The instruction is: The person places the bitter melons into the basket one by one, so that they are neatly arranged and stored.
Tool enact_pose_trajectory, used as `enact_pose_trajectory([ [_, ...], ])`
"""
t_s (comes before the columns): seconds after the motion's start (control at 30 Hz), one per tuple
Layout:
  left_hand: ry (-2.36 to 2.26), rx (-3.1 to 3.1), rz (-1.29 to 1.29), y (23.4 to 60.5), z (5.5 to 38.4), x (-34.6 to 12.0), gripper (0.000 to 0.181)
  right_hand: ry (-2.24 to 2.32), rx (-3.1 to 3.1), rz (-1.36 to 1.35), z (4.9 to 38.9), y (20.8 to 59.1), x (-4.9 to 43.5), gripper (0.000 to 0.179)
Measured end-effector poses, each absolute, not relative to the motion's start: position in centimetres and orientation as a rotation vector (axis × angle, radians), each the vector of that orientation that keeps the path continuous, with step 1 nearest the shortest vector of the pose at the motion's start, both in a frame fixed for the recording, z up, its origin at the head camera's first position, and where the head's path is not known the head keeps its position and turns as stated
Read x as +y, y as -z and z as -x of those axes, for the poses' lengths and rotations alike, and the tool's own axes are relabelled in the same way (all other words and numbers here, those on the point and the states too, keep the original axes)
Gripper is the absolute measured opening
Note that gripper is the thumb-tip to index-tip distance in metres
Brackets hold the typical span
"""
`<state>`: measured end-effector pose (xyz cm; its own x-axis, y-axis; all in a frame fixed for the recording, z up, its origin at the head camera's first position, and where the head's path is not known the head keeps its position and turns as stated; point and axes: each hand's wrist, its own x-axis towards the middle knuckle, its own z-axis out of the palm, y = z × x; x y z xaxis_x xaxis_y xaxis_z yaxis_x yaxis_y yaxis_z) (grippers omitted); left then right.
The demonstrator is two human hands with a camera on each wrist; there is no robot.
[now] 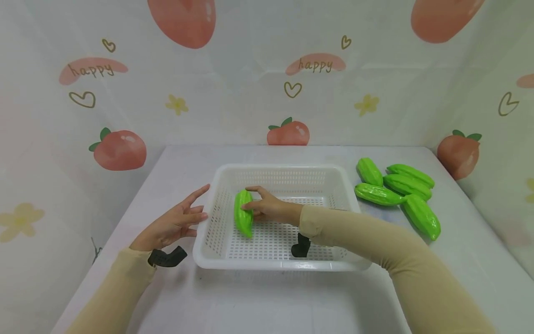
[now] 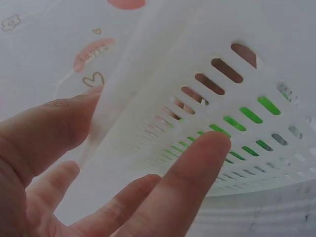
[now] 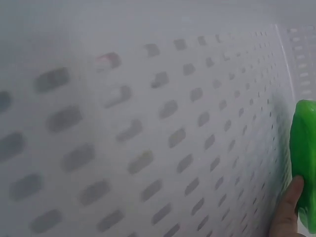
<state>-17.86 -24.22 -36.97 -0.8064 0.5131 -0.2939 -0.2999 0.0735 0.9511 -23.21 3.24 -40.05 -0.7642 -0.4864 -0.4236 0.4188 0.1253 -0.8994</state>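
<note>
A white plastic basket (image 1: pixel 281 265) with slotted walls stands on the table. Inside it, toward the left wall, is a bright green bitter melon (image 1: pixel 243 214), pointed end toward the person. My right hand (image 1: pixel 267 207) reaches in over the right rim and holds this bitter melon between thumb and fingers. In the right wrist view, one finger lies against the green bitter melon (image 3: pixel 305 153) at the right edge. My left hand (image 1: pixel 179 221) is spread beside the basket, its fingertips at the left rim. Through the slots of the basket wall (image 2: pixel 197 49), green shows in the left wrist view.
Several more bitter melons (image 1: pixel 406 185) lie in a loose group on the table to the right of the basket. Behind the table hangs a white cloth (image 1: pixel 233 102) printed with fruit and hearts. A black wrist mount (image 1: pixel 167 256) sits on the left sleeve.
</note>
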Motion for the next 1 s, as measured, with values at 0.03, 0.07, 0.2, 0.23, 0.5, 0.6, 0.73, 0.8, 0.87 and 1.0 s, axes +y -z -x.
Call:
enact_pose_trajectory([
  [0.03,-1.791,1.775,-0.208,37.0,17.9,-24.2,0.077,1.72,1.738,0.068,23.2,40.0,3.0,0.071],
  [0.07,-1.789,1.777,-0.206,37.0,17.9,-24.2,0.077,1.722,1.744,0.071,23.3,40.0,2.8,0.072],
  [0.2,-1.786,1.777,-0.201,37.0,17.9,-24.3,0.078,1.706,1.8,0.101,23.3,40.1,2.0,0.071],
  [0.23,-1.786,1.777,-0.202,37.0,17.9,-24.3,0.078,1.703,1.811,0.111,23.4,40.2,1.9,0.071],
  [0.5,-1.766,1.81,-0.204,37.0,18.0,-24.3,0.079,1.688,1.848,0.128,23.4,40.2,1.2,0.065],
  [0.6,-1.762,1.81,-0.201,37.0,18.0,-24.3,0.079,1.688,1.847,0.132,23.5,40.3,1.2,0.064],
  [0.73,-1.758,1.812,-0.211,37.1,18.0,-24.3,0.08,1.693,1.841,0.129,23.6,40.5,1.1,0.064],
  [0.8,-1.754,1.816,-0.223,37.1,18.0,-24.3,0.08,1.675,1.87,0.147,23.6,40.5,1.1,0.064],
  [0.87,-1.756,1.816,-0.23,37.1,18.0,-24.3,0.081,1.64,1.924,0.168,23.5,40.5,1.2,0.063],
  [1.0,-1.774,1.799,-0.217,37.1,18.1,-24.2,0.082,1.554,2.036,0.203,23.4,40.3,1.4,0.063],
])
